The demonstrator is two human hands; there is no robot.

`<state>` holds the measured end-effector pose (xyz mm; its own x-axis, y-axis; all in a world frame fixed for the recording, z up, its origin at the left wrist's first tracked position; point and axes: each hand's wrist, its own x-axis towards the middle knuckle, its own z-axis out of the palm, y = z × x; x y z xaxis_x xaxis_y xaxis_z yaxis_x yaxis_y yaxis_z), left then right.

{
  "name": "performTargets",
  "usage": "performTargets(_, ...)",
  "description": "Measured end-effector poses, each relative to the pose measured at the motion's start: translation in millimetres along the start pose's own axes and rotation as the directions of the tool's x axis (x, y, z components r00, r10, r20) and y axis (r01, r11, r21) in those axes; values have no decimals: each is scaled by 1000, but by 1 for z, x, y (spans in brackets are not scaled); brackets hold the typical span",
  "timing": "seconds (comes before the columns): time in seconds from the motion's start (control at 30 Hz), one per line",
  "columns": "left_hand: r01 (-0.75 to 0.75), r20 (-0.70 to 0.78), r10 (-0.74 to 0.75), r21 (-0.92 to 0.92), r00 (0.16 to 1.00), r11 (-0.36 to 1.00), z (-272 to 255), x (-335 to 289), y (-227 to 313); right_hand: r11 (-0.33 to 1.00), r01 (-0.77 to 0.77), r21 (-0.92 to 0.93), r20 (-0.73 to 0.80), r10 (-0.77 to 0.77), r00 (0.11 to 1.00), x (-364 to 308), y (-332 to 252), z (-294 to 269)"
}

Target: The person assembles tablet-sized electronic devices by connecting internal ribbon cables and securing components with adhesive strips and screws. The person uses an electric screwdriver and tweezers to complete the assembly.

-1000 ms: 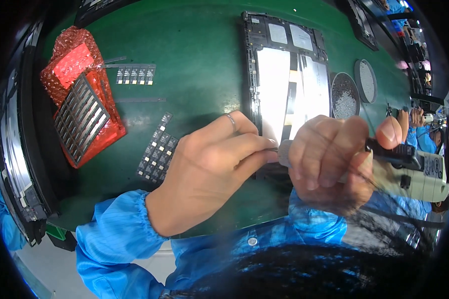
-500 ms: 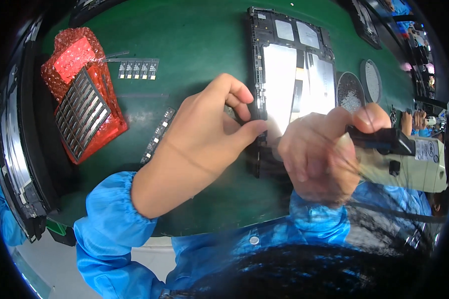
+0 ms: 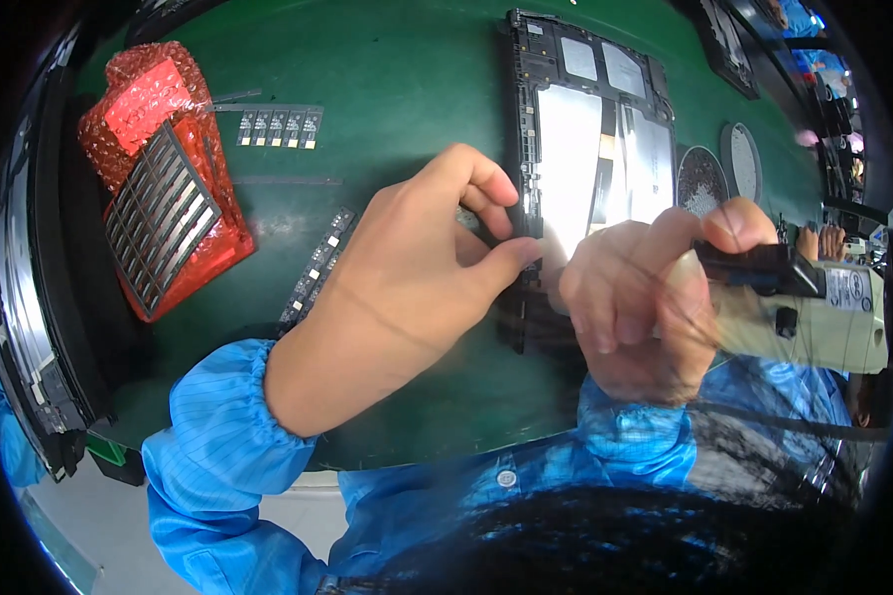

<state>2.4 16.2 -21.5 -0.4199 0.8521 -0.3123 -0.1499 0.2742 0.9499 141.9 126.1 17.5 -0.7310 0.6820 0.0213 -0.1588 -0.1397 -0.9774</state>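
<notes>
A flat opened device, like a tablet chassis (image 3: 568,129), lies on the green table with silvery panels and a black frame facing up. My left hand (image 3: 407,263) is at its near left edge, thumb and curled fingers closed on the rim; whatever lies between the fingertips is hidden. My right hand (image 3: 640,297), over the chassis's lower right, is wrapped around a cream electric screwdriver (image 3: 799,322) with a black lever. My hand covers the tool's tip. A narrow black circuit strip (image 3: 319,263) lies left of my left wrist.
At left, a black slotted tray (image 3: 164,220) rests on red bubble wrap (image 3: 154,104). A strip of small parts (image 3: 280,127) lies beside it. Right of the chassis stand a round dish of tiny pieces (image 3: 700,183) and another round dish (image 3: 741,164). Dark panels (image 3: 45,268) line the left edge.
The chassis and my left hand sit slightly further right in the picture, while the parts at left appear a little higher. Both hands keep nearly the same pose and hold.
</notes>
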Motion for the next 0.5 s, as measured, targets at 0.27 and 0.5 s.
performTargets(0.27, -16, -5, 16, 16, 1000, 1000, 2, -2, 0, 1000, 6, -14, -18, -6, 1000, -1, -1, 3)
performTargets(0.5, -66, -7, 66, 33, 998, 997, -2, 1, -7, 976, 63, -208, 43, -55, 998, 6, 4, 4)
